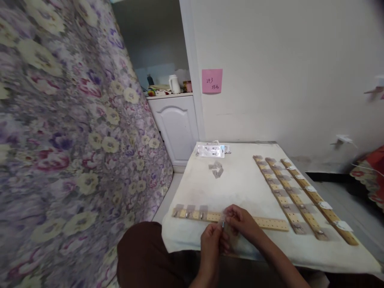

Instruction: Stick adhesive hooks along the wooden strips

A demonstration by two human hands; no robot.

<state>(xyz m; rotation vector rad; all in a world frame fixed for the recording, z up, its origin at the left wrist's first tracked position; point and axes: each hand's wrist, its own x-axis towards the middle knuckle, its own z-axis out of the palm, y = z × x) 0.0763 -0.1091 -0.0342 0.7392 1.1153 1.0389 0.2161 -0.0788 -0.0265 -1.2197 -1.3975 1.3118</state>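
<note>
My left hand [211, 239] is closed, pinching a small shiny metal piece [223, 224] that looks like an earring. My right hand [240, 220] meets it from the right, its fingertips pinched together beside the metal piece; what they grip is too small to make out, perhaps a translucent card. Both hands hover over the near side of a wooden strip with holes [271, 223]. Toward its left end stand several translucent cards [191, 211], each with a small metal piece on it. The hands cover the strip's middle.
Three more perforated wooden strips [312, 196] with cards lie on the right of the white-covered table [240, 180]. Loose translucent cards [217, 170] and clear packaging [210, 151] lie farther back. A floral curtain [90, 160] hangs at left; a wall [255, 80] stands behind.
</note>
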